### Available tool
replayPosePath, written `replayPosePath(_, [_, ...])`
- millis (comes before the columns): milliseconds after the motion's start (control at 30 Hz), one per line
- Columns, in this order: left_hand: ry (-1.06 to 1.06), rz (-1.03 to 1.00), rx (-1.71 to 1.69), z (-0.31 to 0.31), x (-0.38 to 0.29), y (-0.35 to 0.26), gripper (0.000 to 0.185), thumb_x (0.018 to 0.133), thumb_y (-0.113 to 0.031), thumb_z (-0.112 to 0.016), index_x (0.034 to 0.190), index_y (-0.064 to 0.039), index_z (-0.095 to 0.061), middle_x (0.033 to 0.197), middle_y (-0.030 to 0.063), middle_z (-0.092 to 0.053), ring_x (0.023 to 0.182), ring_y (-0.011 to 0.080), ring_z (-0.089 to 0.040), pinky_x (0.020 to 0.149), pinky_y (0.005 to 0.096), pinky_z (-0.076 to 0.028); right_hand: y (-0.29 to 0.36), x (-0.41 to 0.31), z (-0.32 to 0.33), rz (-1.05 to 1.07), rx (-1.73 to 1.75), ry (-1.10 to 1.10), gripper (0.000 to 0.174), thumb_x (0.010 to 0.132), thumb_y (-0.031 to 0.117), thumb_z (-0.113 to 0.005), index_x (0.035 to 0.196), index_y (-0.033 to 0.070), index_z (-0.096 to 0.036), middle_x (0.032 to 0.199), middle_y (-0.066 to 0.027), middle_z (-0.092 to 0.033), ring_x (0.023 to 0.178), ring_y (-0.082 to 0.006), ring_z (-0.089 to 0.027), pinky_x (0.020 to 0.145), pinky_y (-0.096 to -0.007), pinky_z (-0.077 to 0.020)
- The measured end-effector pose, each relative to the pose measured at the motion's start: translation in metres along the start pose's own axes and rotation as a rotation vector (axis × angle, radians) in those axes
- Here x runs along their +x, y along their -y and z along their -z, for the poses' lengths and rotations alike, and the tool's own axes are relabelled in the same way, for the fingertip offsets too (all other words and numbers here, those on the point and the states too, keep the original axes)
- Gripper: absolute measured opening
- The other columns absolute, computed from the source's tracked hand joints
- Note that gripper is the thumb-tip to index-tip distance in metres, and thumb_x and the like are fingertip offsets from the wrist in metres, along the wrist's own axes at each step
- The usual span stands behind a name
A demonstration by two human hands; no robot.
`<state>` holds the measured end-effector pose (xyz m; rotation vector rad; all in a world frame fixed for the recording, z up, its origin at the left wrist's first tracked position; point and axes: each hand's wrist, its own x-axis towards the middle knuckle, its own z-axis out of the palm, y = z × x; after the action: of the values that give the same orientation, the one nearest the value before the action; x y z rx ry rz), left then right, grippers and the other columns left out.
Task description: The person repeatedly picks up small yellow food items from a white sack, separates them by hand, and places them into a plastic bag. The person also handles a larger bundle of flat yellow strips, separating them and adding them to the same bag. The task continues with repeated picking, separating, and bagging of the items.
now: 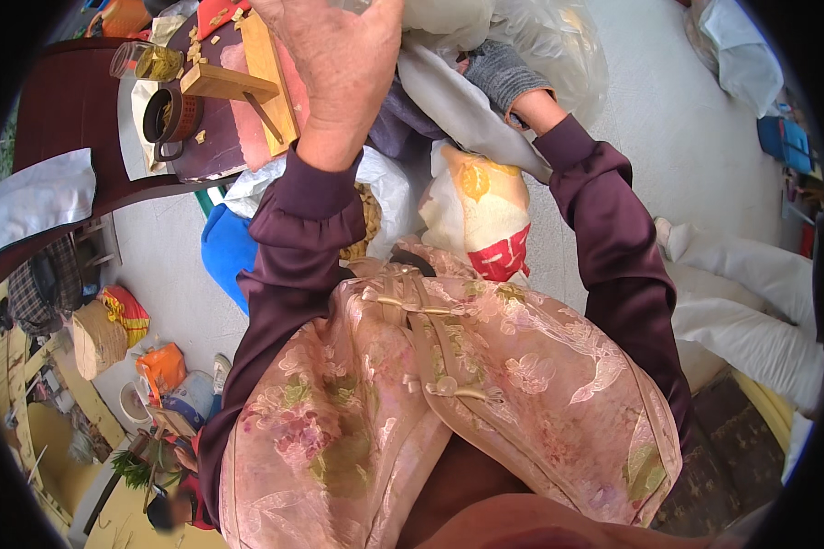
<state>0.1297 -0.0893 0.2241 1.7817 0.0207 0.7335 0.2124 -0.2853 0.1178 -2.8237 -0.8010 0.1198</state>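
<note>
My left hand (pixel 336 75) is bare and raised at the top of the head view, with its fingertips cut off by the edge. It hangs over a wooden board (pixel 269 82) with a wooden block across it and a thin dark strip, lying on a pink mat (pixel 246 134). My right hand (pixel 505 75), in a grey knitted fingerless glove, is at a pale grey cloth (pixel 453 96) beside clear plastic bags (pixel 563 48); its fingers are mostly hidden. Pale chopped pieces (pixel 194 51) lie near the board.
On the dark table stand a jar (pixel 147 62) with yellowish strips and a brown mug (pixel 172 120). Below my hands are a white plastic bag (pixel 391 206) around tan pieces and a printed cloth bag (pixel 484 199). A person in white trousers (pixel 741 274) is at the right.
</note>
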Motion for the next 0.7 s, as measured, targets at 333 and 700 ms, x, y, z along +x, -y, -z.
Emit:
replayPosePath(333, [0.245,0.036,0.052,-0.002,-0.034,0.018,0.096,0.072,-0.015,-0.075,0.143,0.004,-0.014,0.123,0.0223,-0.051,0.11,0.0304,-0.053,0.094,0.0351,-0.042,0.096,-0.052,0.049,0.462,0.328,0.157,0.023,0.083,0.021,-0.054,0.092,0.001,-0.061,0.087,-0.0175,-0.062,0.083,-0.0315,-0.059,0.073,-0.0385,-0.0482])
replayPosePath(700, [0.199,-0.046,-0.249,-0.003,0.018,0.017,0.043,0.074,0.007,-0.048,0.116,0.007,-0.055,0.109,0.0138,-0.062,0.103,0.0217,-0.057,0.09,0.0303,-0.044,0.004,0.034,0.036,-0.001,0.933,0.352,0.031,0.083,0.019,-0.055,0.109,0.002,-0.059,0.09,-0.0062,-0.064,0.089,-0.0161,-0.06,0.081,-0.0259,-0.0474])
